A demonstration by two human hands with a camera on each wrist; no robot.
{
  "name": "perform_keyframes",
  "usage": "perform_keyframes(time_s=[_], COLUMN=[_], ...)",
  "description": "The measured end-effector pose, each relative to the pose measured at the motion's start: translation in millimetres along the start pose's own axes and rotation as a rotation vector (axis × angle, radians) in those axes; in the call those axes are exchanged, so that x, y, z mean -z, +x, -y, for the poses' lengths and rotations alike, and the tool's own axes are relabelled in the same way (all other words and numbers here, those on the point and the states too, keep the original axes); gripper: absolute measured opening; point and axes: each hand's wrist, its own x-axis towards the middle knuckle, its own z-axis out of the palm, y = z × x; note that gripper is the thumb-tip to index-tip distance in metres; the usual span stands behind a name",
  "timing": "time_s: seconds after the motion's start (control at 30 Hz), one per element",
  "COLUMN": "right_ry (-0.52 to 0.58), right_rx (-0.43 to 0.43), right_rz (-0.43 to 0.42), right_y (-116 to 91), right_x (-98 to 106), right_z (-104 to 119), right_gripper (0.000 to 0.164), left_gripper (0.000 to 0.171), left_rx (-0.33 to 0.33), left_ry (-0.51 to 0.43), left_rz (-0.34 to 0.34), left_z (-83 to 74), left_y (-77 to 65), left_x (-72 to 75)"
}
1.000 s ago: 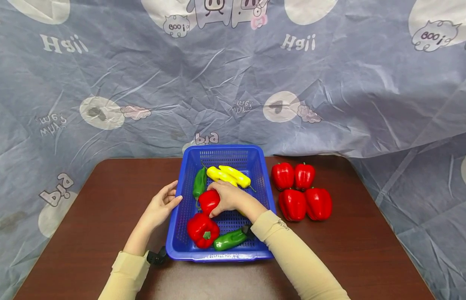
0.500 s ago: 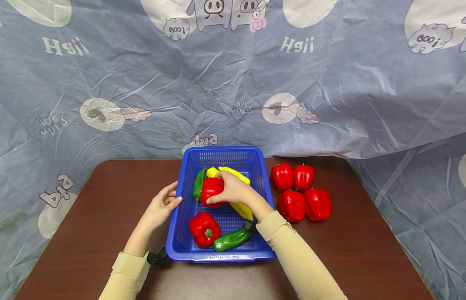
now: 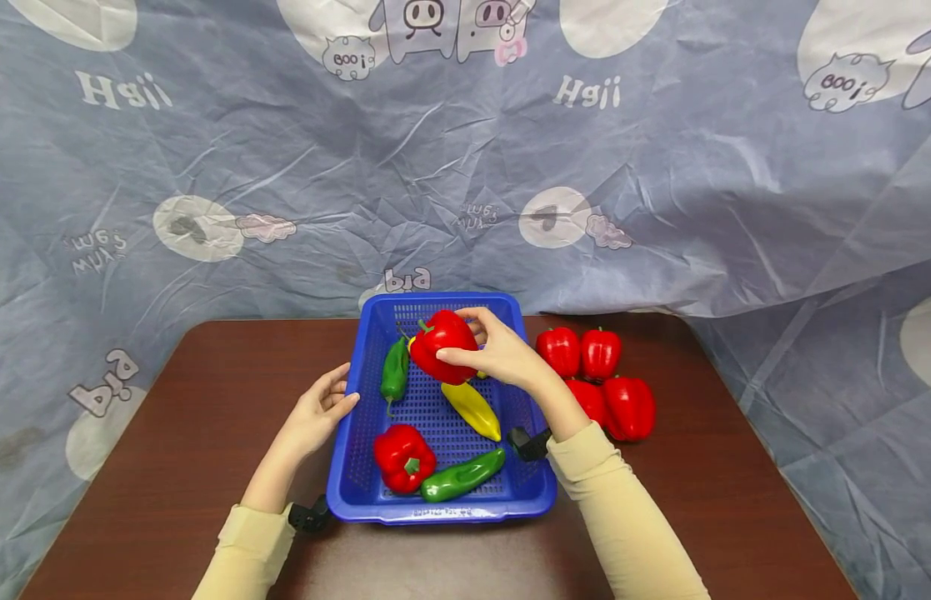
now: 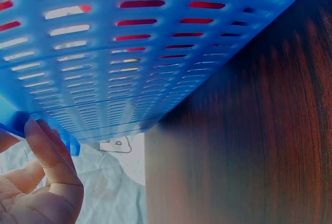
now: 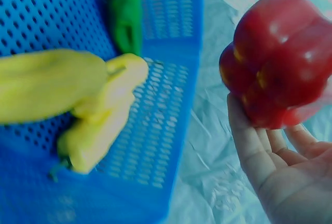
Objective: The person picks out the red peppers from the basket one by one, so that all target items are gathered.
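In the head view my right hand (image 3: 495, 346) grips a red bell pepper (image 3: 442, 342), lifted over the far half of the blue basket (image 3: 345, 467). The right wrist view shows this bell pepper (image 5: 285, 53) held by the fingers, its lobed underside toward the camera. My left hand (image 3: 322, 412) holds the basket's left rim, and its fingertips meet that rim in the left wrist view. Inside the basket lie another red bell pepper (image 3: 403, 458), a green pepper (image 3: 465, 475) at the front, a second green pepper (image 3: 395, 372), and yellow peppers (image 3: 473, 410), some partly hidden behind the held one.
Several red bell peppers (image 3: 630, 407) stand grouped on the brown table (image 3: 705, 492) to the right of the basket, one partly hidden by the right forearm. Behind the table hangs a grey-blue printed cloth (image 3: 345, 200).
My right hand has raised the red bell pepper from among the others and carried it away from me and slightly right, uncovering a yellow pepper. The left hand stays at the rim.
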Motion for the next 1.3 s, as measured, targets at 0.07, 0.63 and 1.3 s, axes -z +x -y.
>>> perform_keyframes(time_s=[0.07,0.63,1.3], right_ry=[0.018,0.19,0.268], right_rx=[0.0,0.009,-0.113], right_rz=[-0.009,-0.092,-0.199], right_y=[-6.3,-72.5,-145.4], right_x=[9.8,72.2,84.1], right_z=[0.8,-31.5,-105.6], right_gripper=[0.072,0.06,0.053], left_gripper=[0.06,0.061,0.06], left_rx=[-0.005,0.001,-0.002], left_ry=[-0.002,-0.014,-0.009], left_rz=[0.002,0.001,0.005], left_z=[0.3,1.1,-0.3], left_y=[-0.1,-0.4,-0.7], left_x=[0.4,0.3,-0.7])
